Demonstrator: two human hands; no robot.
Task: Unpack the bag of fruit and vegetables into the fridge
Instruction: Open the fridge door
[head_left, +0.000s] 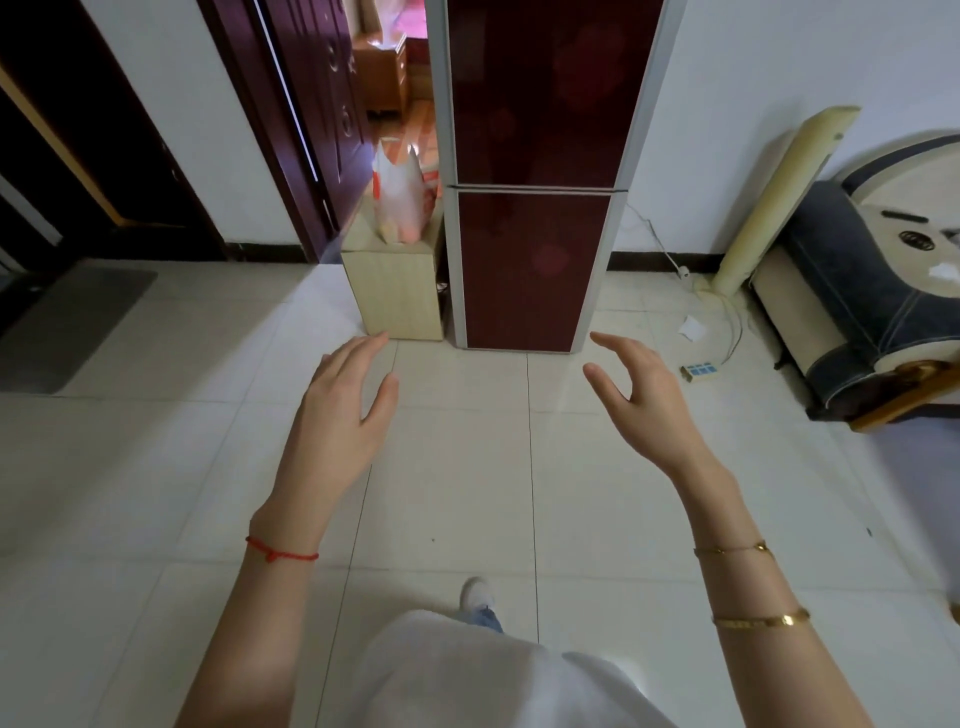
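Body appearance, head view. Both forearms bare, no sleeves visible. Left hand: no rings seen; thin red string bracelet at the wrist, with a small knot on its underside. Right hand: thin gold chain bracelet at the wrist; wider gold bangle further up the forearm. Torso: white top. Below it, blue denim trouser leg and one white shoe.
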